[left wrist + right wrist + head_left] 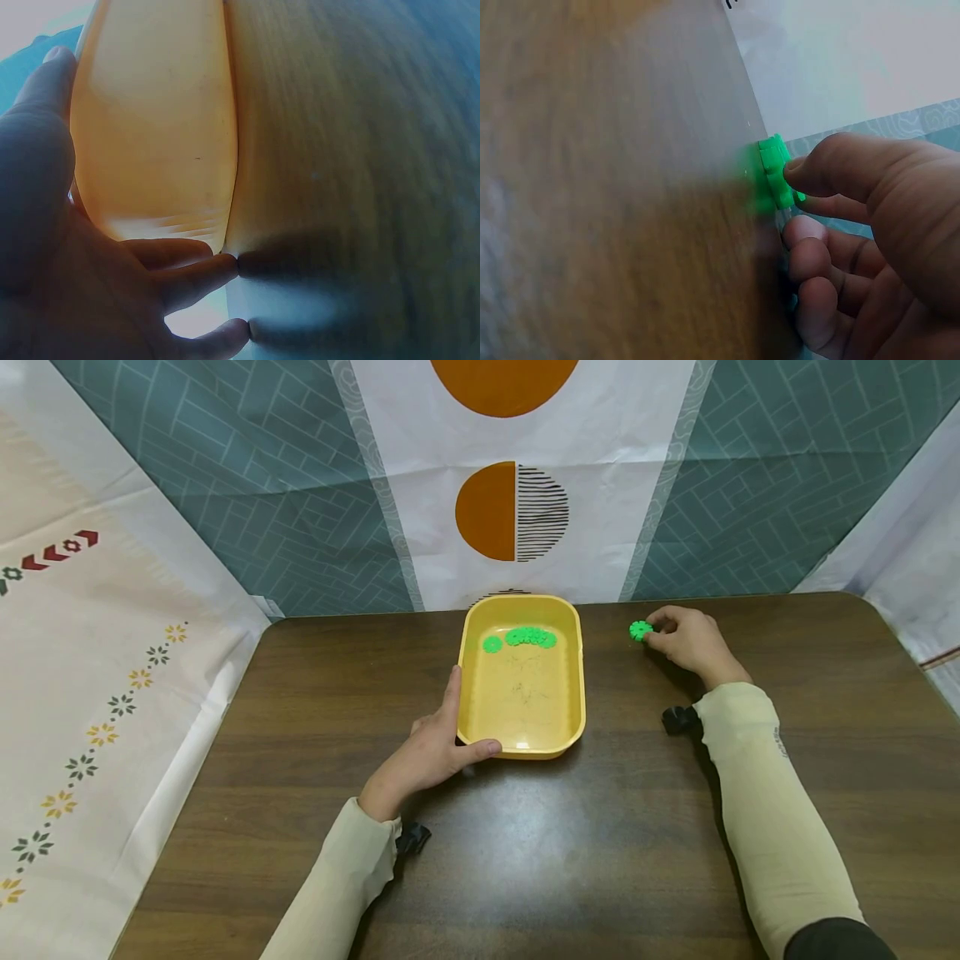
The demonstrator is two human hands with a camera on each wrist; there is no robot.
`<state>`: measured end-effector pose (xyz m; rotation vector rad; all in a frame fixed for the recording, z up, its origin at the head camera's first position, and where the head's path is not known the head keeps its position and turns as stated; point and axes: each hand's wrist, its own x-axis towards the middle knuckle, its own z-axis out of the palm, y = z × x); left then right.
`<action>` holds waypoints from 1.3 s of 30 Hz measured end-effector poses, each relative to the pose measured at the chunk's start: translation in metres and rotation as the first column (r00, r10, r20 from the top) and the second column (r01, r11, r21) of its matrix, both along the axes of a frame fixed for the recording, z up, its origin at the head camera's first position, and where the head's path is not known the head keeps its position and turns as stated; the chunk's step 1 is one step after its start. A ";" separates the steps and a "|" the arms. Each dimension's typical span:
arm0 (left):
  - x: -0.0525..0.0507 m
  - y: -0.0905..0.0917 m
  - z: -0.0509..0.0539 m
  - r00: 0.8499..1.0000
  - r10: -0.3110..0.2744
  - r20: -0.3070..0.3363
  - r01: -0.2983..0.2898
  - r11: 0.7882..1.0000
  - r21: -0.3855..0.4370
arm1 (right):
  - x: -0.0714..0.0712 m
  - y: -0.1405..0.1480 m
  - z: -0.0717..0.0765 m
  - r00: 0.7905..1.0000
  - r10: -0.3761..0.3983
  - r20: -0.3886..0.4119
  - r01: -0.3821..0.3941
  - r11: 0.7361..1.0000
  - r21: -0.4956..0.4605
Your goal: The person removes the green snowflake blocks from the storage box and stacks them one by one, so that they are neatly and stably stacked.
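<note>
A yellow plastic tray (521, 710) sits near the far edge of the table. My left hand (429, 745) rests against its near left corner, forefinger straight along the left side and thumb across the near rim. Its other fingertips touch the tabletop beside the tray in the left wrist view. To the right of the tray, my right hand (693, 643) pinches a green notched disc (641, 630) between thumb and forefinger, low over the table. The right wrist view shows this disc edge-on, its other fingers curled beneath. Several green discs (531, 637) lie in the tray's far part.
The brown wooden table (300, 710) carries the tray. Behind it hangs a teal and white cloth (300, 527) with orange circles. A cream embroidered cloth (150, 760) hangs at the left, and white cloth (915, 527) at the right.
</note>
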<state>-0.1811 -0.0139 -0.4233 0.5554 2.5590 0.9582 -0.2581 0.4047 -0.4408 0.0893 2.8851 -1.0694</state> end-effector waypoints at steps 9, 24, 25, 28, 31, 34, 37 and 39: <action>0.000 -0.002 0.001 1.000 0.004 -0.002 -0.004 1.000 -0.004 | -0.003 -0.003 0.003 1.000 0.009 -0.004 -0.009 1.000 0.010; 0.001 -0.006 0.002 1.000 0.022 0.001 -0.022 1.000 0.015 | -0.005 -0.009 0.009 1.000 0.016 -0.006 -0.016 1.000 0.019; 0.001 -0.006 0.002 1.000 0.022 -0.001 -0.022 1.000 0.016 | -0.005 -0.009 0.009 1.000 0.017 -0.008 -0.016 1.000 0.020; 0.001 -0.007 0.002 1.000 0.022 -0.008 -0.022 1.000 0.014 | -0.005 -0.009 0.010 1.000 0.016 -0.016 -0.016 1.000 0.008; 0.001 -0.007 0.002 1.000 0.023 -0.011 -0.023 1.000 0.004 | -0.004 -0.009 0.011 1.000 0.015 -0.018 -0.016 1.000 -0.021; 0.000 -0.005 0.000 1.000 0.015 -0.009 -0.015 1.000 -0.007 | -0.001 -0.008 0.012 1.000 0.009 -0.006 -0.010 0.999 -0.053; -0.001 -0.001 -0.001 1.000 0.003 -0.009 -0.003 1.000 -0.003 | 0.004 -0.009 0.016 1.000 0.002 -0.005 -0.002 0.997 -0.081; -0.001 0.001 -0.002 1.000 0.002 -0.004 -0.002 1.000 0.000 | 0.008 -0.012 0.020 1.000 -0.001 -0.020 -0.001 0.995 -0.099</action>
